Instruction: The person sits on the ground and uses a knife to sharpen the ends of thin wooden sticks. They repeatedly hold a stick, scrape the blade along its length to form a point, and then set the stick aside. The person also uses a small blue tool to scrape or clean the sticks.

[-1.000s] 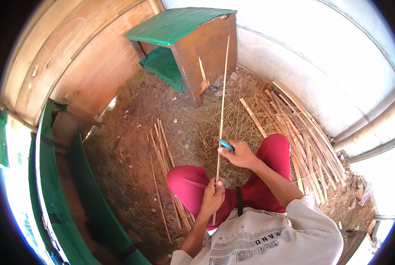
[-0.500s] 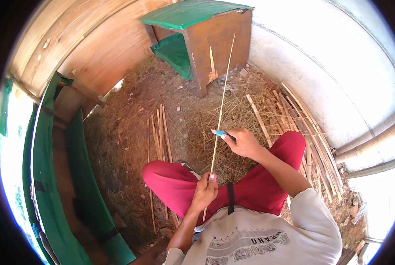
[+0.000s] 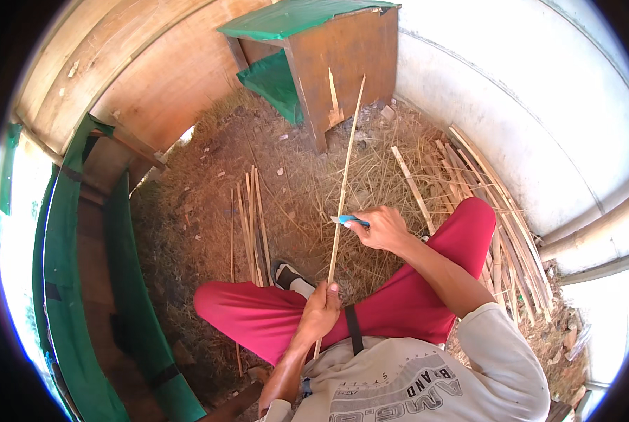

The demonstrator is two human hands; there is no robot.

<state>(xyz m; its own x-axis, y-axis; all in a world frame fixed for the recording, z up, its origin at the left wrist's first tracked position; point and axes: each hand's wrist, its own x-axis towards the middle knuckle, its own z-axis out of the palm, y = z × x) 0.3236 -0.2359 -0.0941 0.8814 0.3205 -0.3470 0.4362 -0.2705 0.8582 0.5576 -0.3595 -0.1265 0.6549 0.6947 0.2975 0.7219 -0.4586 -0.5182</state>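
Observation:
A long thin bamboo strip (image 3: 350, 151) slants up and away from my lap, its far tip in front of the wooden cabinet. Close to its lower end, my left hand (image 3: 321, 309) is wrapped round it, thumb on top. My right hand (image 3: 382, 227) grips a blue utility knife (image 3: 354, 221). The knife's short blade points left and lies across the strip about midway up, seemingly touching it. My legs are bent, with red trousers on both sides of the strip.
Split bamboo strips (image 3: 501, 232) lie piled at the right; several thinner strips (image 3: 249, 225) lie at the left. Shavings (image 3: 370, 169) cover the ground ahead. A wooden cabinet (image 3: 349, 63) with green covering stands at the back, and a green-covered bench (image 3: 131, 281) at the left.
The knife and my right hand have come slightly nearer to me along the strip. The strip's far tip sits lower and a little left. My left knee has swung outward, uncovering a foot.

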